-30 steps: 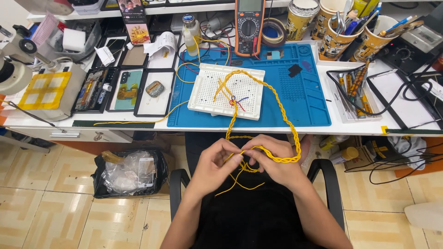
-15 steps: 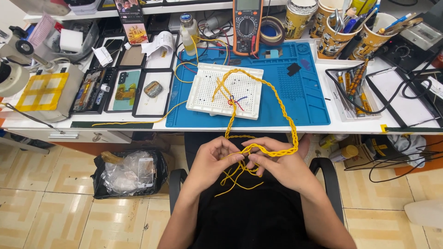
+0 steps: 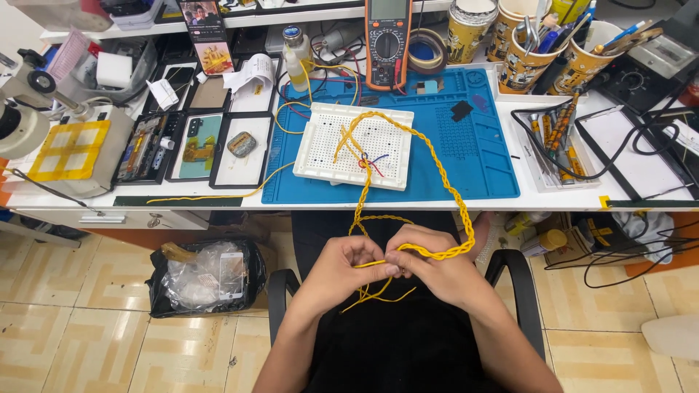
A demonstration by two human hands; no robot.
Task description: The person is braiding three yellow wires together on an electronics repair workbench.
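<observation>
My left hand (image 3: 342, 268) and my right hand (image 3: 437, 268) meet over my lap, below the desk edge. Both pinch loose yellow wires (image 3: 378, 262) between fingertips. A braided yellow wire strand (image 3: 443, 185) runs from my right hand up over the desk edge to a white breadboard (image 3: 320, 145) lying on a blue work mat (image 3: 473, 153). Loose yellow ends hang below my hands. A second yellow strand (image 3: 360, 200) drops from the breadboard toward my left hand.
A multimeter (image 3: 387, 40) stands behind the mat. Cups of tools (image 3: 524, 44) sit at the back right, black cables (image 3: 633, 145) at the right. Phone parts in trays (image 3: 196, 138) and a microscope (image 3: 29, 109) are at the left. A black bag (image 3: 200, 280) lies on the floor.
My hands have shifted slightly while working the wires; the fingertips have come closer together and the loose ends have moved a little.
</observation>
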